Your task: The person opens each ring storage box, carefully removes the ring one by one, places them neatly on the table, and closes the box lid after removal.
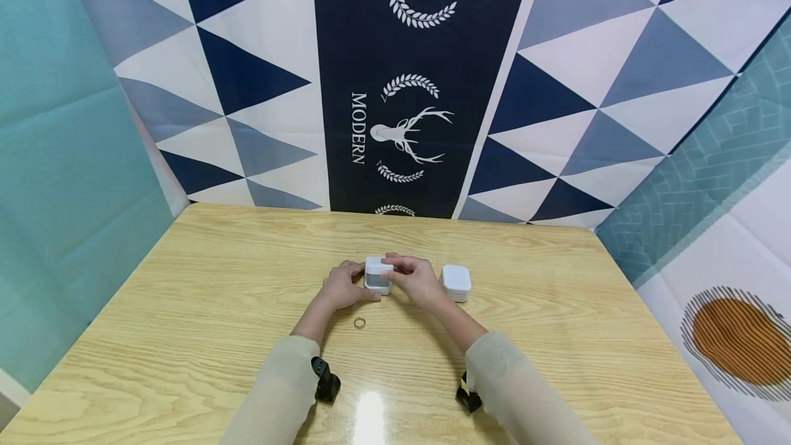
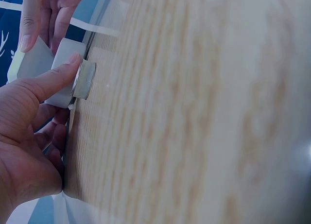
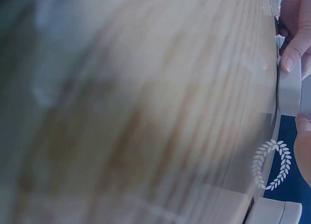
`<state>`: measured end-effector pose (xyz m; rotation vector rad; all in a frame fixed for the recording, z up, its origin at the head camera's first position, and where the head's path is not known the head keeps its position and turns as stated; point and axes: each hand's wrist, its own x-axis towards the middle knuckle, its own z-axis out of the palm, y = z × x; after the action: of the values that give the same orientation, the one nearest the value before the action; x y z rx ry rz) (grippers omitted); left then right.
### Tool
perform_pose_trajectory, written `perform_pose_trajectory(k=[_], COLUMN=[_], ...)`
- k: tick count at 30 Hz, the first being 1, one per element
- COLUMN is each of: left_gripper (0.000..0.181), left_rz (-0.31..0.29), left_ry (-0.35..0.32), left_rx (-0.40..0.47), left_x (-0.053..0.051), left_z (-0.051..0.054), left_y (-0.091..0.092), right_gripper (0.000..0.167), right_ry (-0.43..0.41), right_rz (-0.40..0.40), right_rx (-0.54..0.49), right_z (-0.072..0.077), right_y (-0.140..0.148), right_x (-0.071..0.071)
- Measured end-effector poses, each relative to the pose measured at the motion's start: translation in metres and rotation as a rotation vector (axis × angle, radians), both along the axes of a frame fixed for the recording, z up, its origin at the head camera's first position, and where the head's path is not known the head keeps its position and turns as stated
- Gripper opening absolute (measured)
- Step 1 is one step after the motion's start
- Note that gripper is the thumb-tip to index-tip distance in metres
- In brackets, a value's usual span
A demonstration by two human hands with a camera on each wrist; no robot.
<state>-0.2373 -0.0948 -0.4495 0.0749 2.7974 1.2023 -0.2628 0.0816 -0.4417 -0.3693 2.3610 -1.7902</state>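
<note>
A small white box [image 1: 378,287] stands on the table with its lid [image 1: 379,264] raised and a greyish side showing below it. My left hand [image 1: 343,285] grips the lower part, thumb [image 2: 65,74] along the near side. With thumb and fingers, my right hand [image 1: 415,279] pinches the lid from the right; the left wrist view shows the lid [image 2: 33,61] tilted against the base [image 2: 68,51]. A gold-coloured ring [image 1: 360,323] lies on the table just in front of the left hand. The inside of the box cannot be seen.
A second white box [image 1: 456,283], closed, stands right of the right hand. Both stand on a wood-grain table [image 1: 247,253]. Patterned cloth [image 1: 420,88] hangs along the back edge, with further cloths at left and right. Dark wrist cameras [image 1: 325,381] sit at the sleeves.
</note>
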Motion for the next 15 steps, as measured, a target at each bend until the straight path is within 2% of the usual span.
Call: perform_pose_trajectory(k=[15], left_gripper=[0.076], left_rz=[-0.001], left_ry=[-0.002], left_rx=[-0.001], left_x=[-0.0015], left_z=[0.0004], left_y=[-0.0008], right_gripper=[0.027], right_ry=[-0.019], right_rz=[-0.008], right_rx=[0.011], right_z=[0.0032], right_y=[-0.0003], right_x=[0.001])
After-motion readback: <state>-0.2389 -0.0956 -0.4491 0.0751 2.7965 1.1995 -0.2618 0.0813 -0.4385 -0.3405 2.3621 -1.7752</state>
